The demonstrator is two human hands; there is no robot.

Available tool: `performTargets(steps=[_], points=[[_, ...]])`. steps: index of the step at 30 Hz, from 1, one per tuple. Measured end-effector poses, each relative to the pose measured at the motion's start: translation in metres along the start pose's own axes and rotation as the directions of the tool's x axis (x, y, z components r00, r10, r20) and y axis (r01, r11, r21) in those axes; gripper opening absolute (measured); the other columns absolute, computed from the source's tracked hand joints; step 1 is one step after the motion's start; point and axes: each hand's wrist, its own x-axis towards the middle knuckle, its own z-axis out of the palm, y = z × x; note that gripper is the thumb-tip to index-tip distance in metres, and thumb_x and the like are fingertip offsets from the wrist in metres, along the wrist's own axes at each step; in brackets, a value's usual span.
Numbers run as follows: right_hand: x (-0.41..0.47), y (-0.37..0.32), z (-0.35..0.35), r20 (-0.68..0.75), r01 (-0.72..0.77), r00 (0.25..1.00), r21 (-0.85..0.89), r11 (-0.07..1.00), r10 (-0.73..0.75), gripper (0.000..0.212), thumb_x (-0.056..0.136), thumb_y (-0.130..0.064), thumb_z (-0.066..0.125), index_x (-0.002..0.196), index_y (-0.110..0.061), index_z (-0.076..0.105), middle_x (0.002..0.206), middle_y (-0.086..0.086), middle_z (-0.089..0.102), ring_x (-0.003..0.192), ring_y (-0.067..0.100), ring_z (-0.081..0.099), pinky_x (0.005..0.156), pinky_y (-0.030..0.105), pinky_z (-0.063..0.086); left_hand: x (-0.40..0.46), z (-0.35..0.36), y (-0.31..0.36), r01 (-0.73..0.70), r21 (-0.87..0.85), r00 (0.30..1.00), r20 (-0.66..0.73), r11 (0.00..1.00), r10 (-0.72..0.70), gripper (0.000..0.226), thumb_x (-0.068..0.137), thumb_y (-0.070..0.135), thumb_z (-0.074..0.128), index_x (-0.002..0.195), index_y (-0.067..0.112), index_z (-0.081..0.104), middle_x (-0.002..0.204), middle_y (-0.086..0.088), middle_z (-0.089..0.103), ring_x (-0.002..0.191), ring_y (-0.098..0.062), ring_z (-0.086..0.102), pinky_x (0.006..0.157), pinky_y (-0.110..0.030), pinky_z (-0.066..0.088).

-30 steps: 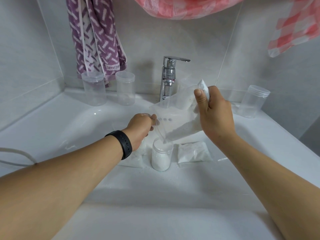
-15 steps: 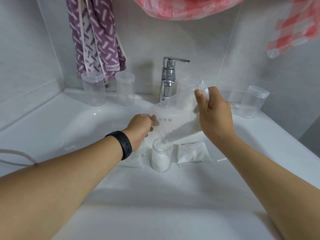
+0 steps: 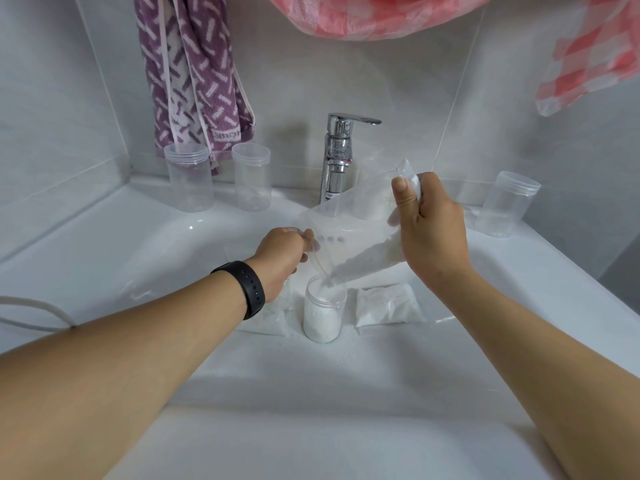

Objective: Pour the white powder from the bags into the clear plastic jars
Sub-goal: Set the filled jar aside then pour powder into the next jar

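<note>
Over jar (image 3: 324,311) | left hand (image 3: 281,252), right hand (image 3: 431,230) | each grip pinching bag (image 3: 360,237)

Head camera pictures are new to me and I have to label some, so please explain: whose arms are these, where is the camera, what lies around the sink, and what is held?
There is no machine here. The camera sits on a person's head and looks forward and down, so both arms reach in from below. The right hand grips the raised end of a clear bag of white powder; the left hand pinches its low corner over an open jar, already mostly full. Two more powder bags lie flat, one on each side of it. Three empty jars stand further back: two at the left, one at the right. Behind are a tap and a hanging purple towel.
</note>
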Motion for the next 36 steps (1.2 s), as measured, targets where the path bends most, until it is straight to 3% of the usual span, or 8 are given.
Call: performTargets(steps=[4, 9, 15, 18, 24, 30, 36], points=[[0.0011, 0.0020, 0.0006, -0.018, 0.019, 1.000, -0.008, 1.000, -0.019, 0.051, 0.103, -0.063, 0.037, 0.089, -0.014, 0.042, 0.073, 0.008, 0.066, 0.070, 0.031, 0.058, 0.062, 0.046, 0.049, 0.0014, 0.0003, 0.0003, 0.004, 0.005, 1.000, -0.001, 1.000, -0.004, 0.006, 0.101, 0.015, 0.054, 0.100, 0.016, 0.060, 0.095, 0.008, 0.069, 0.083, -0.013, 0.056, 0.071, -0.027, 0.041], [0.0016, 0.0028, 0.0017, -0.026, 0.010, 1.000, 0.006, 1.000, -0.010, 0.049, 0.103, -0.061, 0.038, 0.088, -0.014, 0.043, 0.073, 0.004, 0.068, 0.072, 0.029, 0.059, 0.064, 0.045, 0.049, 0.0028, 0.0005, -0.0008, 0.005, 0.011, 1.000, 0.001, 1.000, -0.005, 0.007, 0.101, 0.016, 0.054, 0.099, 0.015, 0.060, 0.096, 0.007, 0.068, 0.078, -0.011, 0.055, 0.067, -0.025, 0.040], [0.0020, 0.0035, 0.0024, -0.020, 0.000, 1.000, 0.041, 0.999, 0.000, 0.049, 0.105, -0.056, 0.039, 0.089, -0.011, 0.045, 0.068, -0.004, 0.067, 0.067, 0.018, 0.058, 0.058, 0.036, 0.043, 0.0044, 0.0007, 0.0001, 0.004, 0.036, 1.000, 0.003, 0.999, -0.004, 0.015, 0.102, 0.019, 0.053, 0.090, 0.015, 0.061, 0.106, 0.002, 0.068, 0.086, -0.014, 0.055, 0.076, -0.029, 0.041], [0.0011, 0.0044, 0.0033, -0.016, -0.003, 1.000, 0.054, 0.999, 0.004, 0.051, 0.105, -0.056, 0.039, 0.092, -0.008, 0.049, 0.070, -0.001, 0.068, 0.069, 0.023, 0.060, 0.060, 0.037, 0.044, 0.0041, 0.0012, 0.0018, 0.025, 0.061, 1.000, 0.002, 0.998, -0.026, 0.022, 0.104, 0.021, 0.051, 0.085, 0.015, 0.059, 0.108, -0.001, 0.065, 0.091, -0.017, 0.054, 0.079, -0.031, 0.040], [0.0021, 0.0044, 0.0031, -0.018, -0.009, 1.000, 0.060, 0.998, 0.011, 0.053, 0.105, -0.057, 0.038, 0.095, -0.007, 0.053, 0.068, -0.005, 0.067, 0.070, 0.017, 0.060, 0.060, 0.035, 0.043, 0.0013, -0.0006, 0.0004, -0.004, 0.036, 1.000, -0.002, 0.999, 0.004, 0.013, 0.103, 0.019, 0.053, 0.093, 0.014, 0.061, 0.104, 0.003, 0.068, 0.082, -0.013, 0.054, 0.069, -0.026, 0.040], [0.0019, 0.0049, 0.0030, -0.009, -0.021, 1.000, 0.070, 0.997, 0.022, 0.054, 0.105, -0.058, 0.036, 0.097, -0.007, 0.055, 0.068, -0.005, 0.068, 0.071, 0.015, 0.062, 0.062, 0.035, 0.046, -0.0005, -0.0010, 0.0010, 0.007, 0.041, 1.000, -0.002, 0.999, -0.007, 0.011, 0.101, 0.017, 0.054, 0.097, 0.014, 0.063, 0.100, 0.005, 0.067, 0.084, -0.013, 0.055, 0.069, -0.026, 0.041], [0.0023, 0.0052, 0.0025, -0.010, -0.034, 0.999, 0.084, 0.996, 0.035, 0.054, 0.104, -0.059, 0.036, 0.099, -0.009, 0.056, 0.069, -0.006, 0.069, 0.073, 0.015, 0.062, 0.062, 0.033, 0.046, -0.0009, -0.0010, 0.0016, 0.019, 0.056, 1.000, 0.004, 0.998, -0.019, 0.014, 0.102, 0.017, 0.053, 0.093, 0.014, 0.063, 0.106, 0.000, 0.066, 0.088, -0.015, 0.056, 0.080, -0.030, 0.042]])
